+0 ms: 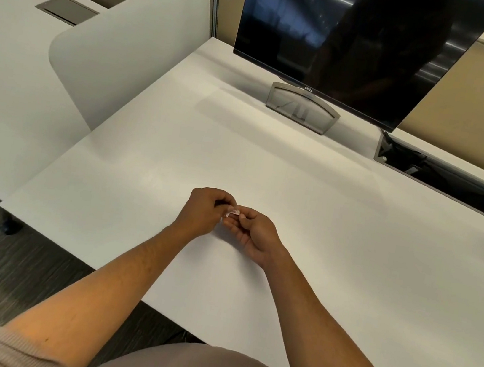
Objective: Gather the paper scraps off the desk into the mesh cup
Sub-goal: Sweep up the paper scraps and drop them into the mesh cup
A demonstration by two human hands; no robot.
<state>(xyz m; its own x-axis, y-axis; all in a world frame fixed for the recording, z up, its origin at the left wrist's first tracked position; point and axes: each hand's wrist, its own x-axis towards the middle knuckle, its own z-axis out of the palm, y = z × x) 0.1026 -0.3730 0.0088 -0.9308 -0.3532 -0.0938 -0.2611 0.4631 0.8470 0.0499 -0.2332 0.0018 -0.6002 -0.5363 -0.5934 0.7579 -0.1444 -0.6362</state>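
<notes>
We see a small, crumpled white paper scrap (233, 212) held just above the white table (295, 191), near its front edge. Our left hand (204, 209) and right hand (254, 231) meet there, each grip pinching the scrap between fingertips. The dark monitor (347, 42) behind reads "DELL".

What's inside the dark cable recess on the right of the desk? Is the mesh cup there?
The dark rectangular cable recess shows only black cables and a pale connector; no mesh cup is visible. Its deeper interior is shadowed and cannot be seen.
</notes>
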